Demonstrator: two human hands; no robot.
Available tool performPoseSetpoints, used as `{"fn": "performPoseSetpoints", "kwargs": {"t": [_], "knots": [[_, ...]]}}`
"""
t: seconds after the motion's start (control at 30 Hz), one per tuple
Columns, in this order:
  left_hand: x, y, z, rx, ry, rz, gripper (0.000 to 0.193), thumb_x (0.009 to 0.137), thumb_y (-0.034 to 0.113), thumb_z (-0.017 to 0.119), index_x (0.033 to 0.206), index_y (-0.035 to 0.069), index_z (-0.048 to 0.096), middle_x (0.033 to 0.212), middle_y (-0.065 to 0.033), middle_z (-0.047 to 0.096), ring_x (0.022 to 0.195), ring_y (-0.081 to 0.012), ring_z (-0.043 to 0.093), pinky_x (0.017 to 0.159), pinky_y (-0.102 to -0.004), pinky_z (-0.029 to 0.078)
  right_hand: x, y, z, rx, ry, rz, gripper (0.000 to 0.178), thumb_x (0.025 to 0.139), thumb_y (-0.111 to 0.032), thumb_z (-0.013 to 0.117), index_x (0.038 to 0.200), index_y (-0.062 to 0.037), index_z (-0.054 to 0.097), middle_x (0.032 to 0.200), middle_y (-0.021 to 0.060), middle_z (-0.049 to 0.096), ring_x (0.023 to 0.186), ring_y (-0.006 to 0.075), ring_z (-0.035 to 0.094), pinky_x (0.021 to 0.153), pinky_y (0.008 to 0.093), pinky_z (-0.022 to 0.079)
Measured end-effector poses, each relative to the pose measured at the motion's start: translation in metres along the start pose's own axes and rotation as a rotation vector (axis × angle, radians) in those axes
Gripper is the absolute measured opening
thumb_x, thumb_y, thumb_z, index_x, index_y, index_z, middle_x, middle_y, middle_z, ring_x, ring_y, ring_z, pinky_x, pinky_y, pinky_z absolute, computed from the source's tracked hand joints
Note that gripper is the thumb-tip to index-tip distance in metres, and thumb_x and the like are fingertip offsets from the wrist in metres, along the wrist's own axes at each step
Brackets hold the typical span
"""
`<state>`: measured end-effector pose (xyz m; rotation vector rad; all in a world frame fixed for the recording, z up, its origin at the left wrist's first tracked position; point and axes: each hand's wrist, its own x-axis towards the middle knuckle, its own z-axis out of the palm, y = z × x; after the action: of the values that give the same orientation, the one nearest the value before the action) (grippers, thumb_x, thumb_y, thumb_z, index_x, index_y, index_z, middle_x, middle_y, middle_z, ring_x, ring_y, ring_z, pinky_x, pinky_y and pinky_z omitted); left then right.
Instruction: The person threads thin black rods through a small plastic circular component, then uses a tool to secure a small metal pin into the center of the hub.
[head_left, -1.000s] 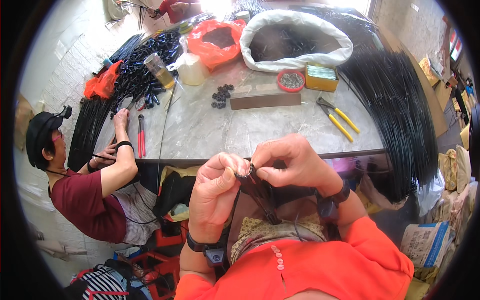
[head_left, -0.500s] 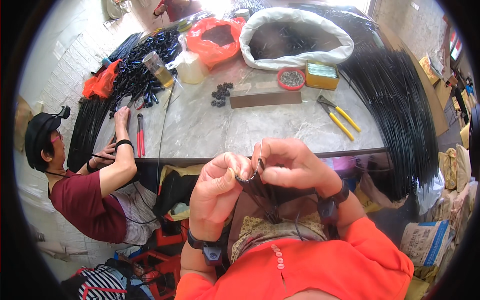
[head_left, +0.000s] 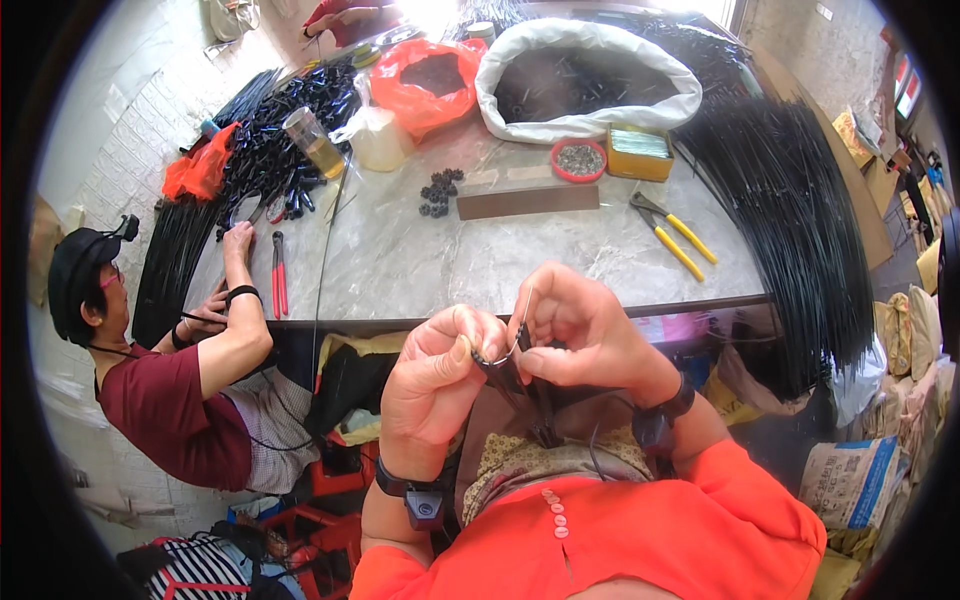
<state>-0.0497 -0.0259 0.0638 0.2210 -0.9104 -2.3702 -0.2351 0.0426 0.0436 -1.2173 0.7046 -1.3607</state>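
Note:
Just in front of the table's near edge, my left hand (head_left: 430, 375) pinches one end of a thin silvery wire (head_left: 527, 303), close to the dark tips strung along it. Below the wire hangs a bundle of thin black ribs (head_left: 537, 420), slanting down towards my lap. My right hand (head_left: 580, 335) pinches the wire's other side, beside a small black rib tip. The wire curves between both hands and its free end sticks up past my right fingers. Exactly how the ribs join the wire is too small to tell.
On the marble-patterned table (head_left: 400, 255) lie yellow-handled pliers (head_left: 672, 235), a brown bar (head_left: 528, 201), a red dish (head_left: 578, 160), a yellow tin (head_left: 640, 165) and a white sack (head_left: 690, 105). Black rods (head_left: 790, 230) overhang the right edge. A co-worker (head_left: 180, 400) sits at left near red-handled pliers (head_left: 279, 280).
My right hand has shifted slightly up and its fingers have loosened a little from a tighter curl. A black tip now hangs lower on the wire beside it. My left hand stays almost still.

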Motion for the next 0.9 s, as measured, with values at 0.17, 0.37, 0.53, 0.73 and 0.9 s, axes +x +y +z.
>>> {"fn": "performPoseSetpoints", "kwargs": {"t": [0.17,0.37,0.53,0.73,0.9], "knots": [[0.000,-0.001,-0.009,-0.026,-0.033,-0.010,0.020,0.089,0.020,0.073,0.091,0.006,0.059,0.093,-0.0062,0.058,0.094,-0.0177,0.051,0.089,-0.0315,0.038,-0.004,-0.004,0.013,0.078,0.133,-0.151,0.069,0.079,0.003,0.081,0.133,-0.0054,0.040,0.091,0.0020,0.064,0.082,0.0041,0.061,0.071,0.0197,0.050],[0.003,-0.001,-0.011,-0.025,-0.068,-0.011,0.019,0.090,0.019,0.072,0.091,0.006,0.058,0.093,-0.0066,0.058,0.094,-0.0177,0.051,0.089,-0.0312,0.037,-0.004,-0.001,0.007,-0.315,0.092,-0.278,0.044,0.082,0.007,0.072,0.121,-0.0045,0.055,0.096,0.0005,0.066,0.086,0.0033,0.063,0.069,0.0173,0.049],[0.006,-0.003,-0.009,-0.022,-0.058,-0.006,0.018,0.090,0.018,0.071,0.092,0.005,0.058,0.093,-0.0071,0.058,0.094,-0.0187,0.052,0.088,-0.0327,0.039,-0.005,-0.009,0.012,-0.268,0.127,-0.268,0.031,0.084,0.008,0.066,0.112,-0.0036,0.059,0.102,0.0008,0.067,0.085,0.0036,0.063,0.068,0.0176,0.049],[0.008,-0.004,-0.008,-0.028,-0.106,-0.022,0.016,0.091,0.018,0.069,0.093,0.006,0.058,0.095,-0.0074,0.059,0.095,-0.0200,0.053,0.085,-0.0353,0.043,-0.009,-0.010,0.011,-0.184,0.101,-0.223,0.026,0.088,0.002,0.069,0.112,-0.0021,0.060,0.104,0.0033,0.068,0.083,0.0051,0.064,0.067,0.0194,0.050],[0.008,-0.008,-0.006,-0.058,-0.068,0.019,0.016,0.092,0.017,0.068,0.098,0.004,0.059,0.097,-0.0078,0.060,0.099,-0.0214,0.055,0.086,-0.0360,0.044,-0.013,-0.014,0.018,-0.320,0.217,-0.255,0.019,0.089,-0.002,0.071,0.107,-0.0019,0.064,0.102,0.0044,0.068,0.081,0.0060,0.065,0.065,0.0210,0.051]]}}
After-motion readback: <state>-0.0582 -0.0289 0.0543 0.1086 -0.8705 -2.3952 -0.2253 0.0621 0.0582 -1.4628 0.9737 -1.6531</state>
